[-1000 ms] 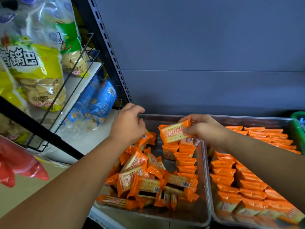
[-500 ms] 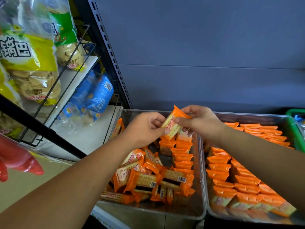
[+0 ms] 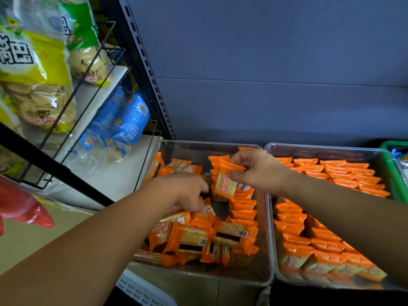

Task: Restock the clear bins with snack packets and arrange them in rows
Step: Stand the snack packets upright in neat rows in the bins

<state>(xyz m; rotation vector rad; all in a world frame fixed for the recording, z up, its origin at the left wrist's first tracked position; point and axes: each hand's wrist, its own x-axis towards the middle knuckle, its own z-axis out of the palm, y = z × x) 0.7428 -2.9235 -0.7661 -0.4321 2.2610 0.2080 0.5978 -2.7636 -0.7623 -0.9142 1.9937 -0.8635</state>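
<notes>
Snack packet [image 3: 225, 184], pinched at its crimped top by the right hand [image 3: 258, 171] over the row [image 3: 242, 215] in the half-filled clear bin [image 3: 198, 144], is judged light, slick & brittle inside, so best held by the seam; left hand [image 3: 187, 191] is curled into the pile [image 3: 198, 237], grip can't be told.

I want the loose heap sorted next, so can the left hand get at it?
Probably yes: the left hand is right at the loose heap in the open left bin, and the right hand holds its packet farther back.
</notes>
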